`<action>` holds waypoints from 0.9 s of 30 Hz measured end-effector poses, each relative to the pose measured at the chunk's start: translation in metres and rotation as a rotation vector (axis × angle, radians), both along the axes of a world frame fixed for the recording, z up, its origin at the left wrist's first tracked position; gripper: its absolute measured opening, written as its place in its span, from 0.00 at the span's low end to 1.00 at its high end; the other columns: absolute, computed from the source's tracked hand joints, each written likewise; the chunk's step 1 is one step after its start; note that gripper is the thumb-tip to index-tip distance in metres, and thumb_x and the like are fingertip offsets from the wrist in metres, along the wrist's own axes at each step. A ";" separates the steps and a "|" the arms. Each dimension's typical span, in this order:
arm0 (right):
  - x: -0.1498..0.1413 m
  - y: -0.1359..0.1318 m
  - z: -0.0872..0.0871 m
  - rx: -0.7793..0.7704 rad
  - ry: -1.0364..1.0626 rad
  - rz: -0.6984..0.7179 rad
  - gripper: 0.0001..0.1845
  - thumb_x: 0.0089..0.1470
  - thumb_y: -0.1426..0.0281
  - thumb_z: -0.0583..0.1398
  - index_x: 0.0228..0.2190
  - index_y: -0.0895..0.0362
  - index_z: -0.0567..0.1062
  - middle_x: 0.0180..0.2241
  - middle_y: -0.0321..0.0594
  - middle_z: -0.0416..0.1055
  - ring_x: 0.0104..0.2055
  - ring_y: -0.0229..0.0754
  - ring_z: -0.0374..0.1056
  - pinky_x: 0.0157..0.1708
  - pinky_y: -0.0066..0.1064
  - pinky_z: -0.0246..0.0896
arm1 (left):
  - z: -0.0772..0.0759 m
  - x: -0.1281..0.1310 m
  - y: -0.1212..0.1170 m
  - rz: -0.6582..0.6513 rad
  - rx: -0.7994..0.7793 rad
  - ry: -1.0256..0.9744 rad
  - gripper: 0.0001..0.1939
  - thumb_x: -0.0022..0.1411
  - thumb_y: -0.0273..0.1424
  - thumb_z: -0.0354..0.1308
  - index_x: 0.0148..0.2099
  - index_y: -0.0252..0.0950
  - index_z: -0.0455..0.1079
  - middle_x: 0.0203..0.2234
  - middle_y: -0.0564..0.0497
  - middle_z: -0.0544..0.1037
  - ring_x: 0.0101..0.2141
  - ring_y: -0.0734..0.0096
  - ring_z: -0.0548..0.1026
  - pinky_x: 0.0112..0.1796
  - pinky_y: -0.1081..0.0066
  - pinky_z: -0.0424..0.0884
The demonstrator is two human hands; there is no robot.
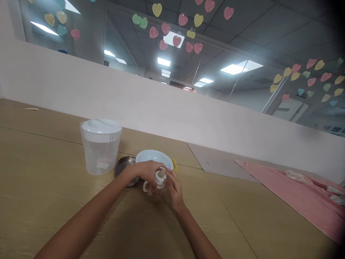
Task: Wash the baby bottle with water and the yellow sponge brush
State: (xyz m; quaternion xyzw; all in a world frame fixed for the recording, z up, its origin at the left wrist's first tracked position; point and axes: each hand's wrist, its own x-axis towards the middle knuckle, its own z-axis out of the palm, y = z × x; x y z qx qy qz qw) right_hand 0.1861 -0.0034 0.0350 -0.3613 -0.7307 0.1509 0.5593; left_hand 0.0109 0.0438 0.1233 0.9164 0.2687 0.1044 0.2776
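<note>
Baby bottle [158, 187] sits between our two hands, leaning slightly, with its white side handle [146, 187] sticking out to the left; we cannot tell whether its base touches the wooden surface [54, 219]. Our left hand [145, 172] comes over the bottle from the far side, its grip closed around the white collar [159, 178]. Our right hand [174, 189] closes in from the right, fingertips [167, 176] against the collar just beside the pale spout [161, 173]. Both grips are narrow and holding the bottle. Just beyond the hands we see a pale blue bowl [153, 157] with a yellow piece [174, 164] at its right edge. A round steel lid [123, 165] lies to its left, beside a clear plastic pitcher [100, 154] with a white lid [101, 126]. Well off to the right, a pink mat [296, 196] carries white cloths [298, 176].
</note>
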 end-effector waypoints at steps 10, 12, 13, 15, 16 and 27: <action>-0.001 -0.011 0.012 0.105 -0.081 -0.116 0.12 0.57 0.65 0.53 0.38 0.54 0.75 0.36 0.42 0.71 0.40 0.43 0.66 0.41 0.39 0.61 | 0.004 0.002 -0.001 0.083 0.016 0.110 0.40 0.34 0.38 0.69 0.53 0.42 0.62 0.44 0.50 0.74 0.47 0.58 0.70 0.39 0.72 0.66; -0.002 -0.012 0.012 0.138 -0.101 -0.162 0.11 0.57 0.66 0.53 0.36 0.55 0.74 0.33 0.41 0.71 0.38 0.42 0.66 0.39 0.37 0.61 | 0.003 0.002 0.000 0.088 0.014 0.120 0.40 0.35 0.38 0.68 0.54 0.42 0.61 0.44 0.51 0.74 0.46 0.59 0.70 0.38 0.72 0.66; -0.002 -0.013 0.012 0.155 -0.112 -0.184 0.09 0.57 0.67 0.54 0.35 0.55 0.74 0.33 0.40 0.71 0.37 0.42 0.65 0.39 0.36 0.61 | 0.003 0.002 0.000 0.087 0.011 0.123 0.40 0.35 0.38 0.67 0.54 0.42 0.61 0.44 0.51 0.74 0.46 0.59 0.71 0.37 0.72 0.66; -0.004 -0.012 0.011 0.173 -0.134 -0.214 0.07 0.54 0.66 0.57 0.33 0.55 0.72 0.33 0.39 0.70 0.38 0.42 0.65 0.39 0.36 0.61 | 0.004 0.001 0.000 0.075 0.002 0.125 0.40 0.36 0.37 0.67 0.54 0.42 0.61 0.43 0.52 0.74 0.43 0.61 0.72 0.35 0.73 0.66; -0.006 -0.011 0.010 0.166 -0.138 -0.222 0.07 0.52 0.65 0.59 0.33 0.55 0.71 0.34 0.39 0.69 0.38 0.42 0.65 0.39 0.36 0.61 | 0.004 0.001 0.000 0.066 -0.003 0.123 0.40 0.36 0.37 0.66 0.54 0.42 0.61 0.42 0.52 0.75 0.42 0.62 0.73 0.34 0.73 0.66; -0.005 -0.004 0.008 -0.018 -0.007 -0.052 0.14 0.54 0.61 0.57 0.40 0.53 0.73 0.47 0.44 0.67 0.50 0.47 0.63 0.50 0.43 0.59 | 0.007 0.000 -0.004 -0.015 0.019 0.033 0.38 0.35 0.34 0.68 0.52 0.44 0.62 0.45 0.53 0.73 0.44 0.62 0.71 0.40 0.72 0.65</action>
